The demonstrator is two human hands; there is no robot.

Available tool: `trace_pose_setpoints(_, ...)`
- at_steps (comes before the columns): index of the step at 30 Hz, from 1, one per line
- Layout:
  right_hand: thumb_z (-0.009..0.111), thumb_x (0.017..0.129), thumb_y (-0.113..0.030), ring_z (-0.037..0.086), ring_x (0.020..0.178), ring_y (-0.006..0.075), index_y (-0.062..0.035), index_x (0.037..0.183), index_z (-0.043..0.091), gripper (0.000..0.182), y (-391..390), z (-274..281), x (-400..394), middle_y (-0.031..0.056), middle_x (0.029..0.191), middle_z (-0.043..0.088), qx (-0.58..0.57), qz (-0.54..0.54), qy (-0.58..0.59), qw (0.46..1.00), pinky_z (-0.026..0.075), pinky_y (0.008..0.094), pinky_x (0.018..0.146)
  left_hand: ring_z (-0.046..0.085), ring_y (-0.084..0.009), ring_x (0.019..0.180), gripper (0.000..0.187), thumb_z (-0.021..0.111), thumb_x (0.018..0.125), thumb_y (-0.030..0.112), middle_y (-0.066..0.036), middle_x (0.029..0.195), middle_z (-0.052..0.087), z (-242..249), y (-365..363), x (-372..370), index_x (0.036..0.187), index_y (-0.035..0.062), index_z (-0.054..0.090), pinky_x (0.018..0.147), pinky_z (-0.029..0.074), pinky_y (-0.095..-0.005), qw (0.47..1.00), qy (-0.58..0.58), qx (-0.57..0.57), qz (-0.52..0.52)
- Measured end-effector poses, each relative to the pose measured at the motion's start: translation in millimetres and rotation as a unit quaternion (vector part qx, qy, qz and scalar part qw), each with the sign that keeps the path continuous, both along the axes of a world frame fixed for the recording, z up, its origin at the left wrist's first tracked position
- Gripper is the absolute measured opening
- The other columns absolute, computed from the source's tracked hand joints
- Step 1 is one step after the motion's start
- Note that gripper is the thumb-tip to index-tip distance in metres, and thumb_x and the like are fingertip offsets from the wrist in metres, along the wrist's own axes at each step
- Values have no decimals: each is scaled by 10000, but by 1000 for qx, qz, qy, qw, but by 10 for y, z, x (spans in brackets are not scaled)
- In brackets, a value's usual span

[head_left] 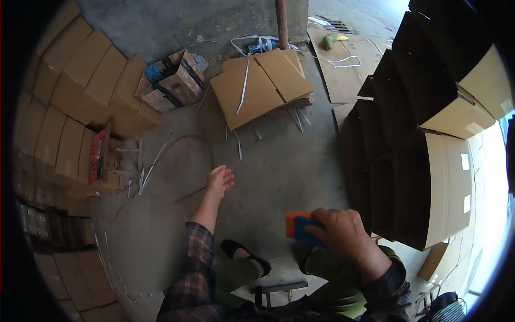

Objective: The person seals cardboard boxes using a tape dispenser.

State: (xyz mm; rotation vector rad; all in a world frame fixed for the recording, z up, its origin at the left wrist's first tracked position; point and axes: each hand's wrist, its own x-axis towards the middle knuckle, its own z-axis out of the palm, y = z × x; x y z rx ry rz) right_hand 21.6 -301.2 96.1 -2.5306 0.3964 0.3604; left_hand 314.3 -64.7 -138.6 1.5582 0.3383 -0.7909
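My right hand [343,228] grips a small orange-and-blue plastic object [307,228], flat and blocky, with the thumb and fingers around its right end. Its exact kind is not clear. In front of me my left hand [220,181] is held out over the concrete floor with its fingers loosely extended, nothing in them. Beyond both hands lies a stack of flattened cardboard boxes [257,88], with a white strap [243,88] across its top and more strap ends sticking out below.
Cardboard boxes [80,70] are piled along the left wall, beside an opened carton [179,80]. Tall stacked open cartons [448,185] stand close on my right. A pole [281,24] rises behind the flat stack. Loose straps [153,166] lie on the floor at left.
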Motion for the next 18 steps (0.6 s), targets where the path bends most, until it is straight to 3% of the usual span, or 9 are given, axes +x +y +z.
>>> trace_pose_setpoints(2, 675, 834, -358, 671, 747, 294, -117, 996, 671, 290, -41, 28, 31, 111, 808, 679, 35, -22, 15, 999, 526, 389, 638, 587, -213, 934, 445, 547, 958, 367, -84, 1097, 556, -254, -191, 421, 1292, 88, 455, 688, 524, -379, 998, -20, 1, 58)
trace_pose_setpoints(8, 720, 809, -309, 672, 740, 285, -118, 1007, 669, 279, -148, -126, 159, 102, 836, 679, 53, -32, 29, 998, 531, 359, 624, 544, -247, 994, 462, 585, 939, 374, -105, 1120, 538, -835, -880, 1466, 1263, 77, 444, 699, 527, -386, 991, -63, -5, 120)
trace_pose_setpoints(11, 725, 804, -301, 678, 736, 278, -122, 1030, 662, 295, -169, -193, 190, 95, 843, 686, 63, -49, 37, 996, 536, 355, 620, 562, -230, 939, 414, 624, 916, 380, -89, 1065, 567, -1058, -1144, 1756, 1183, 89, 501, 681, 523, -382, 990, -47, -87, 105)
trace_pose_setpoints(14, 718, 813, -285, 686, 734, 270, -145, 1094, 653, 320, -170, -206, 223, 92, 862, 693, 70, -58, 47, 995, 540, 353, 614, 581, -193, 843, 346, 657, 895, 362, -55, 974, 605, -837, -1307, 1706, 1097, 101, 552, 641, 519, -377, 993, -53, -59, 92)
trace_pose_setpoints(16, 706, 824, -274, 687, 729, 270, -170, 1139, 644, 337, -165, -210, 201, 88, 855, 695, 69, -58, 41, 995, 541, 355, 611, 593, -169, 732, 280, 665, 891, 325, -20, 880, 628, -605, -1385, 1580, 1047, 108, 583, 574, 514, -339, 990, -37, -114, 68)
trace_pose_setpoints(18, 695, 836, -263, 689, 724, 270, -196, 1184, 635, 359, -139, -199, 140, 84, 847, 697, 67, -58, 26, 996, 541, 357, 609, 603, -171, 718, 265, 651, 900, 307, -23, 885, 637, -408, -1405, 1439, 1056, 104, 582, 549, 508, -318, 983, -24, -175, 47)
